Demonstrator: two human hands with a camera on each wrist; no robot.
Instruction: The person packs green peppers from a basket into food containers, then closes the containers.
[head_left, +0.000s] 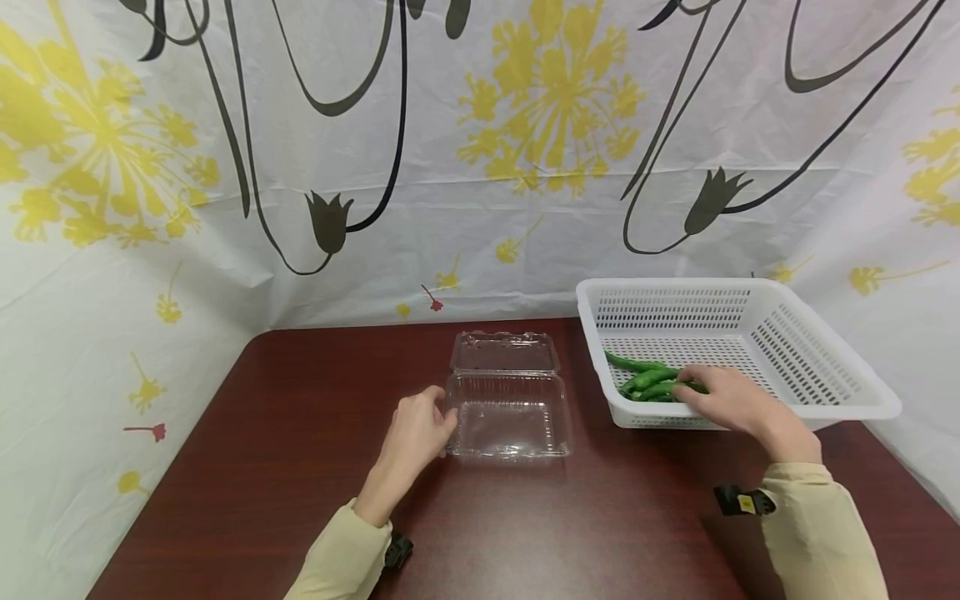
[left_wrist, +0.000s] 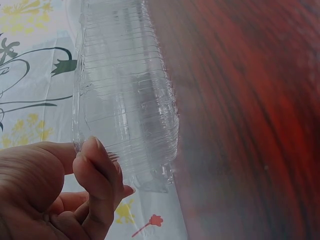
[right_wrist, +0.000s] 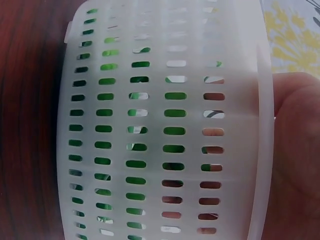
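A clear plastic clamshell box point(head_left: 510, 417) lies on the table with its lid point(head_left: 505, 353) folded back, away from the person. At its left side, my left hand point(head_left: 420, 429) pinches the rim between thumb and fingers, seen close in the left wrist view point(left_wrist: 95, 175). My right hand point(head_left: 723, 398) reaches over the near wall of a white basket point(head_left: 832, 412). Its thumb and fingers are curled round a green chili pepper point(head_left: 699, 387). Several more green chili peppers point(head_left: 641, 381) lie beside it. In the right wrist view, the basket wall point(right_wrist: 240, 150) hides most of the fingers.
The dark red-brown table point(head_left: 300, 467) runs back to a white patterned cloth point(head_left: 450, 167) hung behind and at the sides. The basket stands at the table's back right, its slotted walls higher than the peppers. Both sleeved forearms carry small black wrist devices point(head_left: 742, 501).
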